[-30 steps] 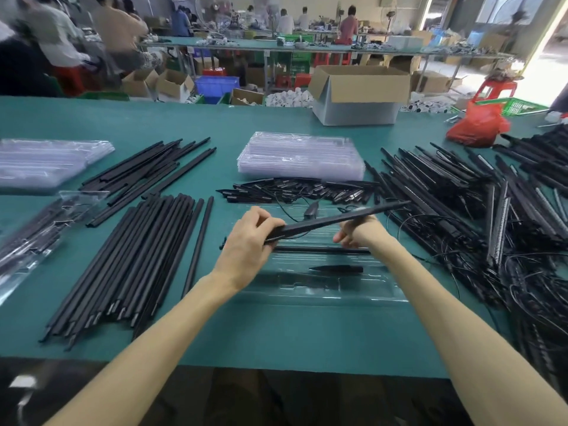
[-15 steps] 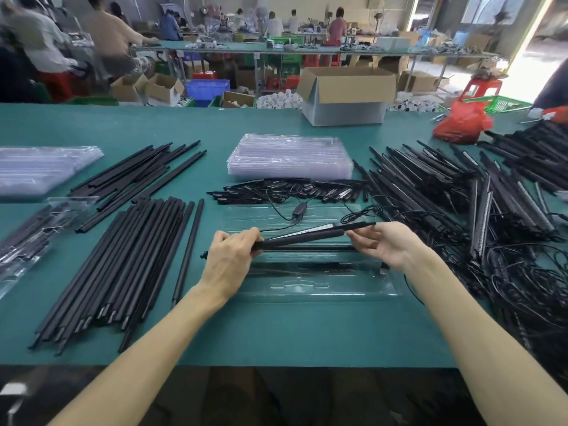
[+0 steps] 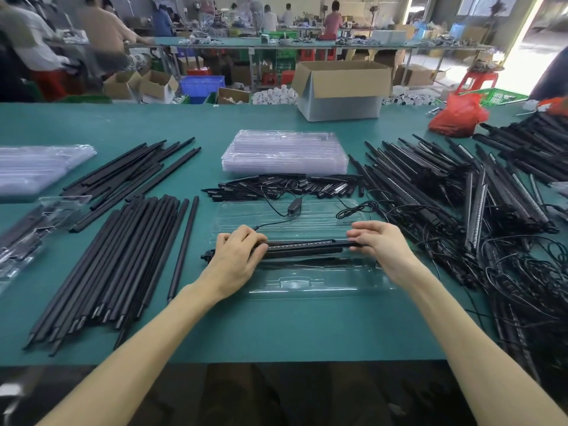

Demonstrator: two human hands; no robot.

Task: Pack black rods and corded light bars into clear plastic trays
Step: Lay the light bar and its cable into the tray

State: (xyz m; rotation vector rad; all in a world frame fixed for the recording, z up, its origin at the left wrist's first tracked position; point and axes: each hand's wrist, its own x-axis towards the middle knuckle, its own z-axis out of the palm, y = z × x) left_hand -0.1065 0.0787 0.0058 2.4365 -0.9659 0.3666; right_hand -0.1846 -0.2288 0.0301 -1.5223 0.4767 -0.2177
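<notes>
**Operator:** Where is the long black corded light bar (image 3: 304, 245) now?

**Observer:** It lies level across the open clear plastic tray (image 3: 307, 285) in front of you on the green table (image 3: 276, 330), just beside a black rod (image 3: 307, 254) seated in that tray.

**Operator:** And my hands?

**Observer:** Your left hand (image 3: 235, 256) curls its fingers over the bar's left end and grips it. Your right hand (image 3: 382, 244) rests nearly straight fingers on the right end. The thin cord (image 3: 276, 222) trails across the tray's far half.

**Operator:** Around me?

**Observer:** A pile of loose black rods (image 3: 123, 256) on your left, a tangle of corded bars (image 3: 445, 195) on your right, a stack of clear trays (image 3: 285, 155) beyond.
</notes>
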